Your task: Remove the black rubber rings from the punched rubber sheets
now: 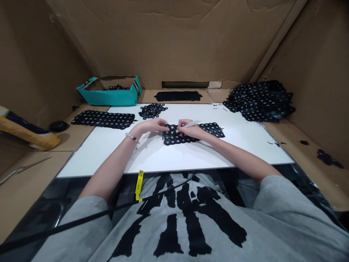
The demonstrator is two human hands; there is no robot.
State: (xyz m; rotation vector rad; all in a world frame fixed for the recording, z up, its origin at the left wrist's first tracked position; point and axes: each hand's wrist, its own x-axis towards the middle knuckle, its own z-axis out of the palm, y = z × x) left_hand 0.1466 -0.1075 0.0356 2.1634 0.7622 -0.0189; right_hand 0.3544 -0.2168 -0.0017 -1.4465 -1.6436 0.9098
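A black rubber sheet of joined rings with pale round holes (215, 130) lies on the white board in front of me. My left hand (155, 125) is at its upper left corner, fingertips and thumb closed on the edge. In my right hand (188, 129) is a slim white pen-like tool (193, 123), held like a pencil. Its tip points down at the left part of the sheet, and the fingers hide the exact contact. Just behind my left hand is a pile of loose black rings (152, 110).
Another ring sheet (103, 119) lies left, and a dark sheet (178, 95) lies at the back. A teal box (109, 97) with black rings stands back left, a heap of sheets (260, 100) back right. Scissors (24, 168) lie left. Cardboard walls (174, 43) surround the white board (109, 160).
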